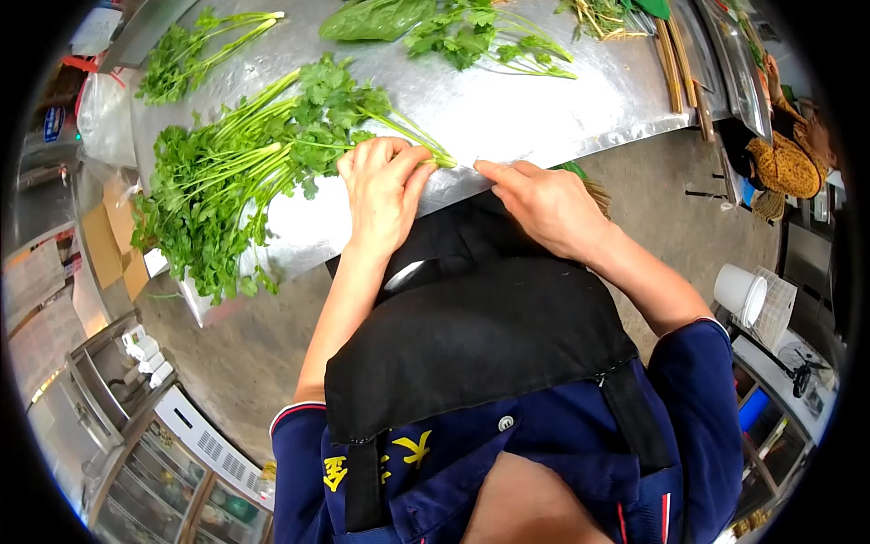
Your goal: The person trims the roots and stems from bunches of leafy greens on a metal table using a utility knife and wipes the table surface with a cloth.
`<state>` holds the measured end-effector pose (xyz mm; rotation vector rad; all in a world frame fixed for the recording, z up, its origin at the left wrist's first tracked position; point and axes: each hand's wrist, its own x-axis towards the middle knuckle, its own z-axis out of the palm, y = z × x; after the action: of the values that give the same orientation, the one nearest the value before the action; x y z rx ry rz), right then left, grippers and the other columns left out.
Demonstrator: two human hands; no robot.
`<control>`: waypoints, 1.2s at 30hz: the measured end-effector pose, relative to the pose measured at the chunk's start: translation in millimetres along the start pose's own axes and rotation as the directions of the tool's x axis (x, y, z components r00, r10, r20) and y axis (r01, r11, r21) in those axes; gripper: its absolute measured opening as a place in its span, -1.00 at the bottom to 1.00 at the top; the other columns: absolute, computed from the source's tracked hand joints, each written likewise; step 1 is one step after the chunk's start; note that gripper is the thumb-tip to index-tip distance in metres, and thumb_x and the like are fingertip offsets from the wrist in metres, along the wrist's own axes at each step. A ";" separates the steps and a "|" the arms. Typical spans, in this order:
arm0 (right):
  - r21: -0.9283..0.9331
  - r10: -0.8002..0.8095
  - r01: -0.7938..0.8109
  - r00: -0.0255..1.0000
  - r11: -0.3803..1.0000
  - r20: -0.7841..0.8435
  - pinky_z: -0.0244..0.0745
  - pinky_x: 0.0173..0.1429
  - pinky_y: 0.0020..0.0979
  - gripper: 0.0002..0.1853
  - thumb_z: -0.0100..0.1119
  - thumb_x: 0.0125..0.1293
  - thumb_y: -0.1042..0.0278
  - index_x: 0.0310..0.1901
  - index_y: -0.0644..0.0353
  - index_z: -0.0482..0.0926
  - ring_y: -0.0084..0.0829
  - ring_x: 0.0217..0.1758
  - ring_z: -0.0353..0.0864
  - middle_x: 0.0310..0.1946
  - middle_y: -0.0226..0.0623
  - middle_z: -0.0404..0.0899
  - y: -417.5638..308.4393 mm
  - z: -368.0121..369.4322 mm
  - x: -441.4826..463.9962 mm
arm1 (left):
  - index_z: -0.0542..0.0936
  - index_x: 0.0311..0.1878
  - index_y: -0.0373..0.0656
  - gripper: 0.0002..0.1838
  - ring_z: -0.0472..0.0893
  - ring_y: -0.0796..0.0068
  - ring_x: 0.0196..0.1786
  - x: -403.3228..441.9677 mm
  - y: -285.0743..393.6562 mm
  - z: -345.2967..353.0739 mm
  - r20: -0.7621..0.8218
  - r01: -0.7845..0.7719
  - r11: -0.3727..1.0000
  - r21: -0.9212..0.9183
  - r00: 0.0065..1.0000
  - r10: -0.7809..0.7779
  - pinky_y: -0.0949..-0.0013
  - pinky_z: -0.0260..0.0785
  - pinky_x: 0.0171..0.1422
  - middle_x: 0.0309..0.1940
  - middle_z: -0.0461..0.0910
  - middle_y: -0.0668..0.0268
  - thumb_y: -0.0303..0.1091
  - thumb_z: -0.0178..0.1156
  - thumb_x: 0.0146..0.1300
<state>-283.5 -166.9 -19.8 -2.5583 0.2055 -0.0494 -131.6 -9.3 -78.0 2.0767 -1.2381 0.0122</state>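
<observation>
My left hand (381, 195) is closed near the front edge of the metal table (317, 227), pinching the stems of a coriander sprig (419, 136). The sprig's pale stem ends point toward my right hand (548, 204). That hand is closed too, thumb and forefinger pressed together at the table's edge, a short gap from the stems. Whatever it may hold is too small to make out. Left of my left hand lies a large heap of coriander (217, 181), its leaves hanging over the table's near corner.
Farther back on the table lie a smaller coriander bunch (204, 54), a broad green leaf (376, 20) and loose sprigs (471, 41). Wooden sticks (671, 63) rest at the right. A white bucket (739, 292) stands to the right, a glass-front cabinet (154, 480) at lower left.
</observation>
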 end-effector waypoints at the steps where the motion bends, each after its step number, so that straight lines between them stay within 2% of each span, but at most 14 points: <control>1: -0.016 0.005 -0.005 1.000 1.000 0.008 0.52 -0.34 -0.18 -0.71 0.07 0.26 0.37 0.02 0.13 0.49 -0.08 -0.42 0.58 -0.36 -0.12 0.56 -0.8 -0.2 0.7 | 0.63 -0.29 -0.05 -0.84 0.43 0.36 -0.13 -0.2 0.2 -0.3 -0.003 -0.002 1.000 -0.002 1.000 0.002 0.25 0.06 0.05 -0.36 0.47 0.39 -0.29 0.30 0.03; 7: -0.135 -0.021 0.039 0.991 0.990 0.132 0.51 -0.36 -0.17 -0.64 -0.01 0.23 0.42 0.08 0.17 0.42 -0.08 -0.45 0.59 -0.40 -0.08 0.55 -3.8 -4.8 7.6 | 0.64 -0.33 -0.04 -0.85 0.42 0.36 -0.12 0.7 2.4 -1.4 0.000 0.020 1.000 -0.012 1.000 -0.020 0.26 0.08 0.06 -0.37 0.47 0.41 -0.32 0.32 -0.02; 10: -0.250 0.048 0.004 0.978 0.968 0.201 0.51 -0.35 -0.20 -0.63 0.04 0.23 0.40 0.09 0.14 0.45 -0.10 -0.47 0.58 -0.39 -0.09 0.55 -10.3 -9.6 13.6 | 0.63 -0.35 -0.04 -0.85 0.43 0.36 -0.12 0.3 1.4 0.0 -0.014 0.017 1.000 -0.016 1.000 -0.017 0.26 0.08 0.06 -0.37 0.48 0.41 -0.33 0.33 -0.04; 13: -0.349 0.023 0.063 0.971 0.935 0.236 0.51 -0.36 -0.21 -0.60 0.02 0.19 0.44 0.11 0.18 0.44 -0.11 -0.49 0.58 -0.43 -0.08 0.54 -19.0 -12.8 17.2 | 0.63 -0.36 -0.05 -0.86 0.43 0.35 -0.12 0.2 1.0 0.5 -0.021 0.013 1.000 -0.022 1.000 -0.013 0.25 0.09 0.06 -0.37 0.48 0.40 -0.34 0.33 -0.05; 19: -0.369 0.005 0.104 0.959 0.924 0.282 0.51 -0.35 -0.21 -0.59 0.01 0.18 0.45 0.10 0.24 0.43 -0.11 -0.49 0.59 -0.45 -0.07 0.54 -18.1 -11.7 21.7 | 0.61 -0.36 -0.06 -0.85 0.43 0.34 -0.11 0.6 0.7 1.6 -0.039 0.002 1.000 -0.021 0.999 -0.002 0.25 0.09 0.05 -0.37 0.48 0.40 -0.34 0.34 -0.06; 22: -0.345 0.026 0.084 0.953 0.935 0.302 0.51 -0.34 -0.19 -0.60 0.00 0.21 0.43 0.11 0.23 0.41 -0.10 -0.48 0.59 -0.46 -0.06 0.55 -11.5 -6.5 25.2 | 0.61 -0.36 -0.06 -0.84 0.44 0.34 -0.12 -0.1 -0.3 2.3 -0.031 0.002 1.000 -0.012 1.000 -0.002 0.25 0.09 0.05 -0.37 0.49 0.39 -0.34 0.34 -0.06; 25: -0.320 0.026 0.077 0.952 0.944 0.305 0.53 -0.34 -0.20 -0.55 0.02 0.10 0.48 0.10 0.26 0.40 -0.11 -0.43 0.62 -0.46 -0.04 0.58 -9.2 -6.5 21.9 | 0.61 -0.36 -0.07 -0.84 0.44 0.33 -0.12 -0.8 -1.8 3.3 -0.037 -0.021 1.000 -0.017 0.999 0.020 0.25 0.09 0.05 -0.37 0.49 0.39 -0.34 0.34 -0.05; 28: -0.316 0.057 0.062 0.933 0.947 0.354 0.50 -0.31 -0.17 -0.65 -0.03 0.29 0.36 0.11 0.17 0.41 -0.07 -0.40 0.59 -0.43 -0.07 0.57 -10.9 -20.3 12.1 | 0.61 -0.36 -0.07 -0.84 0.44 0.34 -0.13 -1.1 -1.0 2.7 -0.026 -0.016 1.000 -0.024 1.000 0.016 0.25 0.09 0.05 -0.37 0.48 0.40 -0.34 0.34 -0.05; 31: -0.359 0.167 -0.028 0.918 0.933 0.361 0.48 -0.31 -0.18 -0.68 0.02 0.28 0.33 0.05 0.15 0.45 -0.07 -0.39 0.59 -0.43 -0.10 0.57 3.1 -28.4 -10.1 | 0.60 -0.33 -0.07 -0.81 0.44 0.32 -0.09 -1.8 -0.2 0.8 -0.024 -0.027 1.000 -0.012 0.999 0.027 0.24 0.09 0.07 -0.33 0.49 0.38 -0.34 0.35 -0.06; 34: -0.059 0.090 -0.080 0.975 0.995 0.205 0.46 -0.32 -0.21 -0.70 0.15 0.21 0.30 -0.03 0.15 0.50 -0.09 -0.41 0.58 -0.47 -0.12 0.56 11.0 -38.8 -19.1 | 0.60 -0.29 -0.06 -0.77 0.43 0.30 -0.02 -6.7 1.5 -6.6 0.020 -0.041 0.999 -0.025 0.999 0.042 0.20 0.08 0.12 -0.24 0.50 0.35 -0.34 0.36 -0.08; 35: -0.017 0.215 -0.215 0.967 0.976 0.133 0.44 -0.34 -0.25 -0.68 0.28 0.10 0.24 -0.13 0.15 0.54 -0.13 -0.43 0.57 -0.53 -0.14 0.54 8.0 -39.4 -15.3 | 0.59 -0.27 -0.07 -0.72 0.42 0.26 0.04 -11.5 2.3 -9.6 0.036 -0.041 0.999 -0.024 0.998 0.042 0.17 0.07 0.16 -0.16 0.49 0.31 -0.33 0.38 -0.12; 36: -0.002 0.220 -0.220 0.973 0.975 0.075 0.45 -0.33 -0.24 -0.68 0.30 0.07 0.23 -0.15 0.15 0.54 -0.12 -0.42 0.58 -0.52 -0.17 0.56 6.2 -34.8 -9.0 | 0.59 -0.27 -0.08 -0.72 0.42 0.25 0.04 -15.1 6.9 -12.0 -0.006 -0.038 0.999 -0.009 0.999 0.038 0.16 0.07 0.16 -0.16 0.49 0.31 -0.32 0.38 -0.12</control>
<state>-296.0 -189.3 6.1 -2.5103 0.4575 0.1295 -141.1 7.2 -70.3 2.0443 -1.2720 0.0298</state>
